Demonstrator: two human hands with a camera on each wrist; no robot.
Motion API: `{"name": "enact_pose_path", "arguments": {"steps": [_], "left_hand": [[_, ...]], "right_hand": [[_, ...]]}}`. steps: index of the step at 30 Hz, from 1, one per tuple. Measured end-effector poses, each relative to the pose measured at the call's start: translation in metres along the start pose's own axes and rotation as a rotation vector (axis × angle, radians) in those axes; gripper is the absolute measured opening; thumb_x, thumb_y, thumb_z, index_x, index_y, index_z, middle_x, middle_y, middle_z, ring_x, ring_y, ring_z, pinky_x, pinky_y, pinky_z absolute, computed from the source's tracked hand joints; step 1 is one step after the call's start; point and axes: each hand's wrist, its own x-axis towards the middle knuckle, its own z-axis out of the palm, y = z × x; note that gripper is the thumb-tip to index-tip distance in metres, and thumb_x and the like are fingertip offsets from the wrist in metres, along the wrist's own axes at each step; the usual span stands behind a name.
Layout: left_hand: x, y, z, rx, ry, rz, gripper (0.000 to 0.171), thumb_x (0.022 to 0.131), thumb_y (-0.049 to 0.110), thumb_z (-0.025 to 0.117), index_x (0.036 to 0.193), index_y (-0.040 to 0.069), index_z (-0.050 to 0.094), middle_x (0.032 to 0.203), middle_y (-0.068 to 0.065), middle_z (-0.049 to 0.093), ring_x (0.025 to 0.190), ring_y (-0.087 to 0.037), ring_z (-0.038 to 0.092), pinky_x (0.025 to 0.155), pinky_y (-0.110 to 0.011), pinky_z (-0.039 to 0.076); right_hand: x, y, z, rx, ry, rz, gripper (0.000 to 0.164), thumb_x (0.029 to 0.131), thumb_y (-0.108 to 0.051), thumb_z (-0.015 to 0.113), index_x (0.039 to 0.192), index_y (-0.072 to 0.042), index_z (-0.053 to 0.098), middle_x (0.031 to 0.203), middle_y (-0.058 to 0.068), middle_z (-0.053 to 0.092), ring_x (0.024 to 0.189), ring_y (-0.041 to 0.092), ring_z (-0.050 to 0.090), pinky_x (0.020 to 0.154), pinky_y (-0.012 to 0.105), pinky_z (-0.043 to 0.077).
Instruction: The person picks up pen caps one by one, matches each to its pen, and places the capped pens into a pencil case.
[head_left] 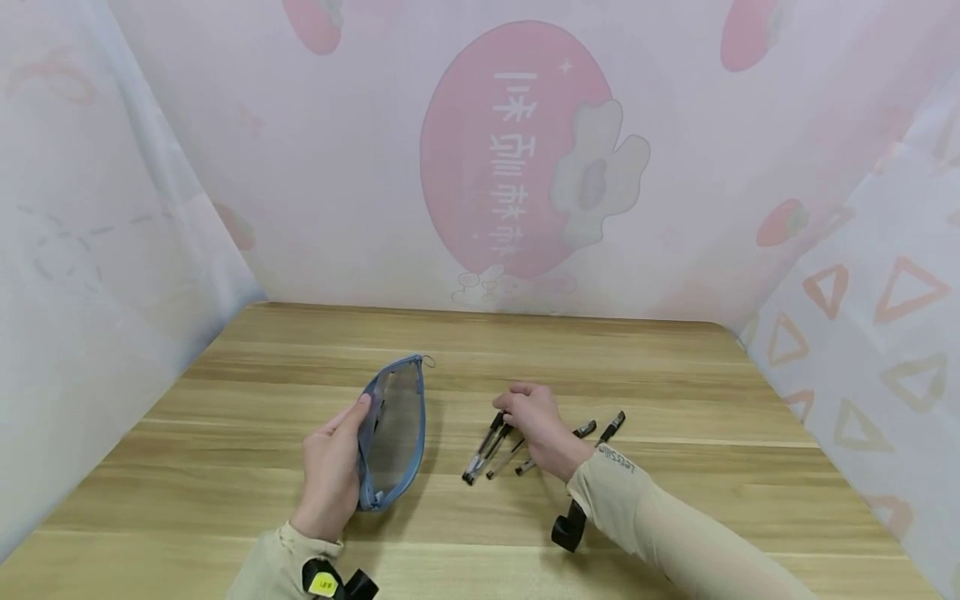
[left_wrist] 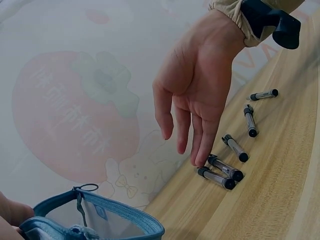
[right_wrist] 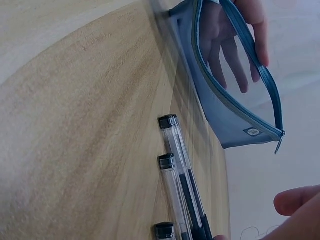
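My left hand (head_left: 335, 467) grips a blue zip pouch (head_left: 393, 433) by its left side, thumb over the edge. The pouch stands tilted above the table with its mouth spread toward the right; its thin see-through wall shows the fingers behind it in the right wrist view. Two clear pens with black caps (left_wrist: 217, 177) lie side by side, leftmost in a loose row. Over them reaches my right hand (head_left: 543, 425), fingers pointing down and fairly straight, fingertips right at the black ends of these pens. More pens (head_left: 585, 429) lie under and beyond the right wrist.
A wooden table (head_left: 600, 358) carries everything. Pale printed cloth (head_left: 360, 167) hangs along its back and sides. Black cameras are strapped to both wrists, the right one (head_left: 568, 527) hanging low over the tabletop.
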Motion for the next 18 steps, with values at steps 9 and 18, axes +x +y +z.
{"name": "enact_pose_path", "arguments": {"steps": [9,18], "left_hand": [[-0.0006,0.0023,0.0003,-0.001,-0.007,-0.006,0.054,0.097,0.036,0.064,0.138,0.002,0.053,0.147,-0.007,0.047,0.135,-0.017,0.039,0.113,-0.034,0.029],[-0.0009,0.0021,-0.0009,-0.003,-0.006,0.0,0.055,0.096,0.037,0.066,0.137,0.002,0.055,0.142,-0.008,0.051,0.132,-0.019,0.044,0.111,-0.034,0.032]], "right_hand": [[0.0043,-0.0043,0.004,-0.045,-0.098,0.005,0.059,0.09,0.0,0.065,0.142,0.01,0.04,0.144,0.025,0.042,0.12,0.033,0.054,0.101,0.045,0.044],[0.0089,-0.0011,0.0099,-0.105,-0.114,-0.024,0.063,0.081,0.004,0.072,0.138,0.01,0.045,0.133,0.024,0.05,0.111,0.027,0.056,0.093,0.042,0.051]]}}
